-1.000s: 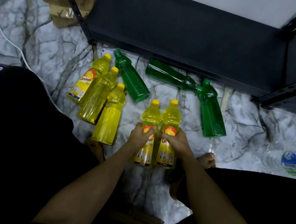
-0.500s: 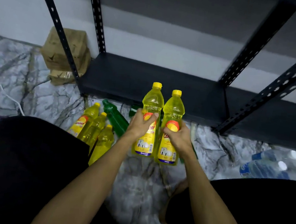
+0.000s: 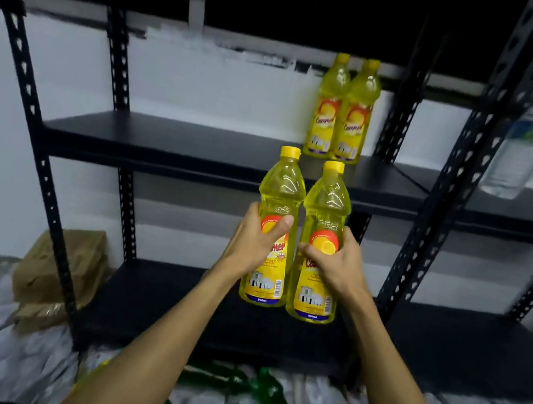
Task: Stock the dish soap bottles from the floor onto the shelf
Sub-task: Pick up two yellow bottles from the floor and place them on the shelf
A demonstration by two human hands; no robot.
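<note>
My left hand (image 3: 254, 242) grips a yellow dish soap bottle (image 3: 281, 190) around its middle, held upright in the air. Beside it my right hand (image 3: 334, 265) grips a second yellow bottle (image 3: 327, 206), also upright. Both hang in front of the black shelf unit, between its bottom shelf (image 3: 157, 299) and its middle shelf (image 3: 171, 142). Two more yellow bottles (image 3: 341, 110) stand side by side on the middle shelf at the back right. Green bottles (image 3: 264, 388) lie on the marble floor below my arms, partly hidden.
Perforated black uprights (image 3: 31, 123) frame the shelves. A crumpled brown paper package (image 3: 59, 273) sits on the floor at the left. A clear water bottle (image 3: 530, 141) stands on the neighbouring shelf at the right. A white wall lies behind.
Both hands lifted the two yellow bottles off the floor and up past the bottom shelf. The view tilted up from the floor to the shelves.
</note>
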